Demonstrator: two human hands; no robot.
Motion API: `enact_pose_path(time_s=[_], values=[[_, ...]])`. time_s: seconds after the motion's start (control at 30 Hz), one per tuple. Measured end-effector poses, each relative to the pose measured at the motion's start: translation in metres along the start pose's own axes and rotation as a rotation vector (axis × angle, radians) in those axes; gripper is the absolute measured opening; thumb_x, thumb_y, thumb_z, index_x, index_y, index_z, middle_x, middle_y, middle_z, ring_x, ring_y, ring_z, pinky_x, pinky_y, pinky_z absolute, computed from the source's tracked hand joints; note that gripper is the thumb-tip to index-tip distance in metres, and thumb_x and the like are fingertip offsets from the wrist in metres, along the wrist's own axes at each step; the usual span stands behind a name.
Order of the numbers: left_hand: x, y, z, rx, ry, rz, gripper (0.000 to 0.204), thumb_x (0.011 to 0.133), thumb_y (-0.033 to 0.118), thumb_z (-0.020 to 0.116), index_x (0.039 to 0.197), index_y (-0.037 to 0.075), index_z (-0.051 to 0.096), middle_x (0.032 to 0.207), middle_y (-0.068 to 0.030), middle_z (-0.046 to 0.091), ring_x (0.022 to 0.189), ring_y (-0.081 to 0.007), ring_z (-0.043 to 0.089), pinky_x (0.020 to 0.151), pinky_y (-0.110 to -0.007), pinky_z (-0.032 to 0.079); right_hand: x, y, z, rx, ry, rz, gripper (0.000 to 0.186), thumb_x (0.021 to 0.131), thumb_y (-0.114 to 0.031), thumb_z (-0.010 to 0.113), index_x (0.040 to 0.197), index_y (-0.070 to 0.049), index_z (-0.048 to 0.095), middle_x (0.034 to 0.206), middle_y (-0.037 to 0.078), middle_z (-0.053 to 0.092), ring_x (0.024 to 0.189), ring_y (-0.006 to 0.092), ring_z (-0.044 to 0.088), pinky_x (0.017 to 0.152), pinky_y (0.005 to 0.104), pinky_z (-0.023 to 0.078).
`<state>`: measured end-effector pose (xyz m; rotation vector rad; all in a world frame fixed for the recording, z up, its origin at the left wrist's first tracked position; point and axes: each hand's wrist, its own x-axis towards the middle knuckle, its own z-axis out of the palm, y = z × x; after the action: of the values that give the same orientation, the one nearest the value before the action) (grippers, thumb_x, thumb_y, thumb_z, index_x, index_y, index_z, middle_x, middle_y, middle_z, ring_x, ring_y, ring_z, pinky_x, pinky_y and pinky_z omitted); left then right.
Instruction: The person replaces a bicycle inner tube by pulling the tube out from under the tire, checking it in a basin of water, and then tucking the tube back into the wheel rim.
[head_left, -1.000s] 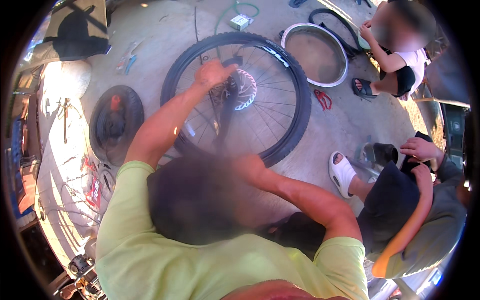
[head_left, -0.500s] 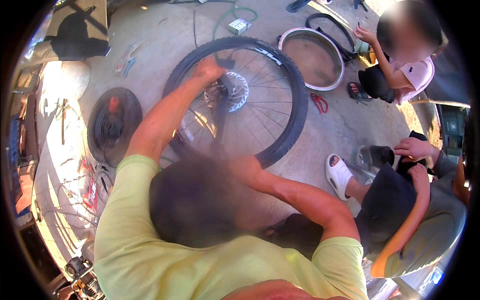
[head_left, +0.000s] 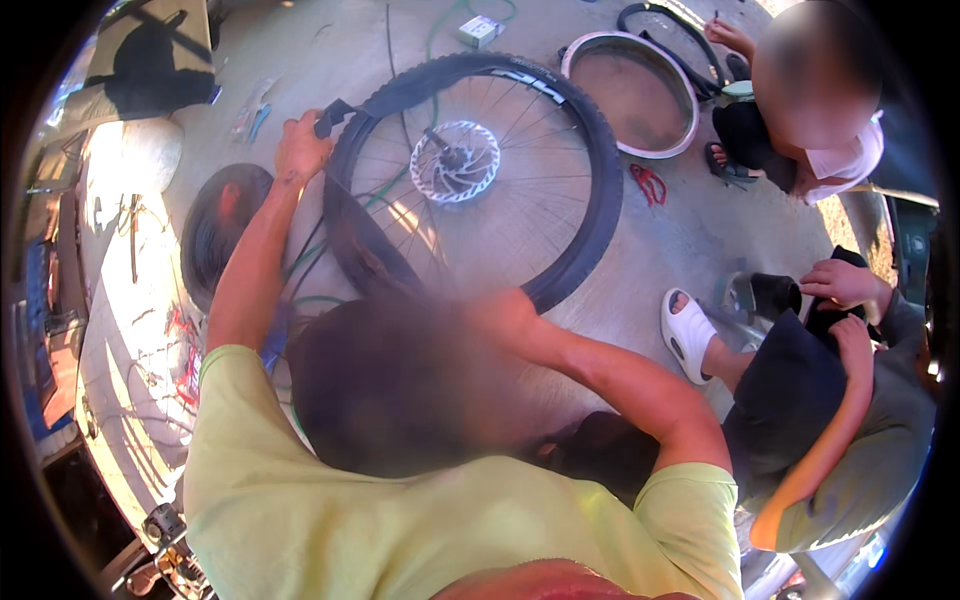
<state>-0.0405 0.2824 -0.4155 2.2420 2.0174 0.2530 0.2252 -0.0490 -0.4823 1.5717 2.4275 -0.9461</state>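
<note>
A bicycle wheel (head_left: 608, 190) with a knobbly black tyre and a silver brake disc (head_left: 455, 161) lies flat on the floor before me. Off its left side, my left hand (head_left: 303, 148) is closed on a flat black inner tube (head_left: 362, 235), which runs slack along that side of the rim. At the wheel's near edge is my right hand (head_left: 503, 318); a dark blurred patch covers its fingers and whatever they touch.
A bare rim (head_left: 692, 110) and black tubing (head_left: 705, 82) lie far right, near red-handled pliers (head_left: 648, 185). A smaller tyre (head_left: 205, 235) rests left. One person (head_left: 840, 160) crouches far right; another (head_left: 850, 430) sits nearer, a white sandal (head_left: 687, 335) beside the wheel.
My left hand has moved left from above the hub to outside the tyre, drawing the tube off the disc and spokes. My right hand stays at the near edge.
</note>
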Motion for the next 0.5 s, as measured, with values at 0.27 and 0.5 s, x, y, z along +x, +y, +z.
enact_pose_path(time_s=[0.27, 0.5], values=[[-0.131, 0.037, 0.019, -0.185, -0.140, 0.788, 0.032, 0.084, 0.019, 0.071, 0.114, 0.007, 0.069, 0.113, -0.0163, 0.067, 0.107, -0.0364, 0.063, 0.092, -0.044, 0.051, -0.008, 0.010, -0.012, -0.040, 0.076, -0.084, 0.015, 0.085, -0.012, 0.063, 0.095, -0.007, 0.074, 0.098, 0.014, 0.072, 0.093, 0.0330, 0.073, 0.077, 0.0464, 0.059], [-0.236, 0.036, 0.049, -0.293, -0.660, 0.965, 0.035, 0.084, 0.023, 0.078, 0.114, 0.009, 0.069, 0.104, -0.0096, 0.064, 0.100, -0.0323, 0.062, 0.085, -0.045, 0.047, -0.010, 0.015, -0.021, -0.004, 0.026, -0.098, 0.014, 0.083, -0.010, 0.063, 0.092, -0.006, 0.073, 0.095, 0.015, 0.072, 0.092, 0.0337, 0.072, 0.076, 0.0461, 0.059]])
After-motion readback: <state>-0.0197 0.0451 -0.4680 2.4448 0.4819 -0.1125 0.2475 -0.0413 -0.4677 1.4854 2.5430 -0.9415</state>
